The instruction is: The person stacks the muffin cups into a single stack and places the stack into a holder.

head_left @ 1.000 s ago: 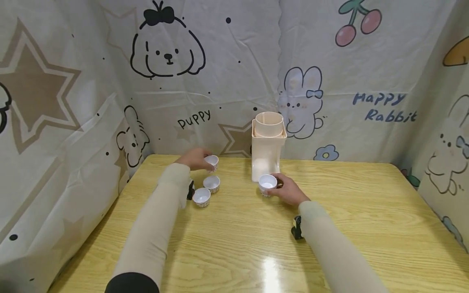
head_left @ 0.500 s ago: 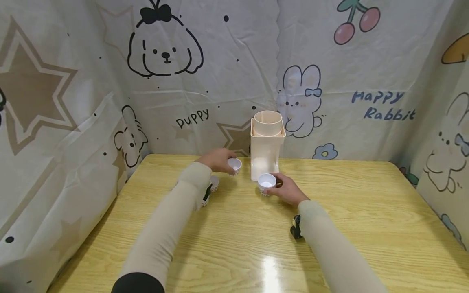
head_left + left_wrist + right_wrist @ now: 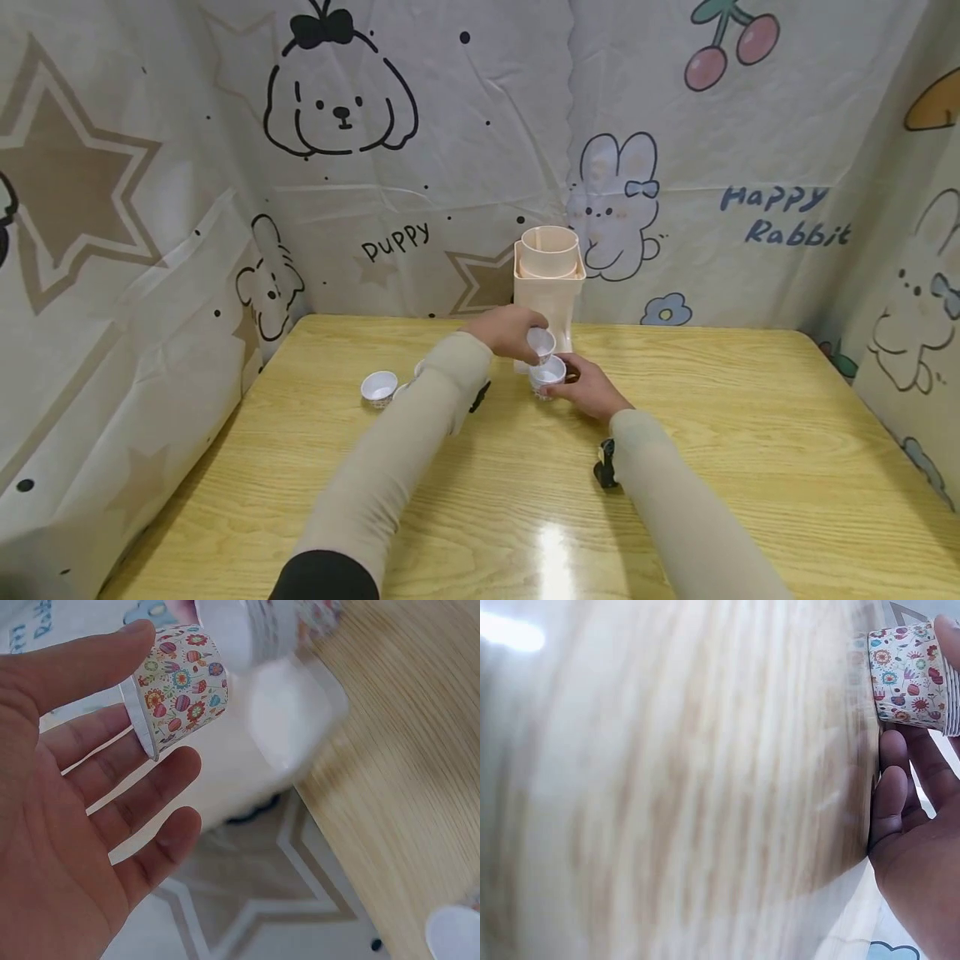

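My left hand (image 3: 510, 330) pinches a small paper cup (image 3: 184, 690) between thumb and fingers. Colourful flowers are printed on the cup's outside. It is tilted, just above and behind a stack of the same cups (image 3: 546, 377). Around that stack curl the thumb and fingers of my right hand (image 3: 596, 393), low at the table. Several nested rims show on the stack (image 3: 911, 679) in the right wrist view. Further left on the table stands another paper cup (image 3: 379, 387), with others partly hidden behind my left forearm.
Right behind the hands stands a tall cream plastic holder (image 3: 550, 292) with a round tube in its top. The wooden table (image 3: 465, 517) ends at a printed cloth backdrop (image 3: 495, 125), which also hangs along both sides.
My left hand has carried its cup rightward from the loose cups to the stack. A cup at the left, hidden earlier, now shows. My right hand has stayed in place with the stack.
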Action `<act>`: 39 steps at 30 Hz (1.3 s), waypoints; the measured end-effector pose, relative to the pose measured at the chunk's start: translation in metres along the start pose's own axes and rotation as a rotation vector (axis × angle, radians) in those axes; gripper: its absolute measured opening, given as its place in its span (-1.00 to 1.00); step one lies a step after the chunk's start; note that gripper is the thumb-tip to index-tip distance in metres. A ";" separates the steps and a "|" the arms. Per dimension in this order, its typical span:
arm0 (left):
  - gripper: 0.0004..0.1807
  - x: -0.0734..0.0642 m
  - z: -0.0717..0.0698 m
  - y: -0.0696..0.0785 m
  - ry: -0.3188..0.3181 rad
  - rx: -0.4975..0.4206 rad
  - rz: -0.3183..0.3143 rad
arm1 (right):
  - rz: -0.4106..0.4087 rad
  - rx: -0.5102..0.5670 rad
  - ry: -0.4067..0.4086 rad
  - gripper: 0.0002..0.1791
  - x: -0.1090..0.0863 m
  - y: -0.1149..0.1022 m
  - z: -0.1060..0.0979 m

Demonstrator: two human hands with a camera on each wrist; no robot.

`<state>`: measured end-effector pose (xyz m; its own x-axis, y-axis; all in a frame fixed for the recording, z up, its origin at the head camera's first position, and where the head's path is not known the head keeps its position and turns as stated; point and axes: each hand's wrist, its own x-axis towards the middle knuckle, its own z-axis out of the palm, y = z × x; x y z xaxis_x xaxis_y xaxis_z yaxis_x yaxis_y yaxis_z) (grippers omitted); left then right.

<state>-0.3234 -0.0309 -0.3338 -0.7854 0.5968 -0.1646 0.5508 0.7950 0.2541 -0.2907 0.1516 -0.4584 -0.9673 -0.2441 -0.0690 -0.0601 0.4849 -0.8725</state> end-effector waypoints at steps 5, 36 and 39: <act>-0.33 0.007 0.006 0.010 -0.011 0.012 0.011 | -0.015 0.012 -0.008 -0.29 -0.001 -0.001 0.002; -0.25 0.012 0.022 0.010 -0.091 -0.081 0.021 | -0.054 -0.002 0.025 -0.35 -0.003 0.004 -0.002; -0.24 0.012 0.023 0.007 -0.100 -0.086 0.021 | -0.035 0.005 0.029 -0.32 -0.003 0.006 -0.001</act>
<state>-0.3229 -0.0157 -0.3562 -0.7393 0.6247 -0.2513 0.5376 0.7723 0.3384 -0.2886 0.1560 -0.4625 -0.9714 -0.2361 -0.0246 -0.0925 0.4721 -0.8767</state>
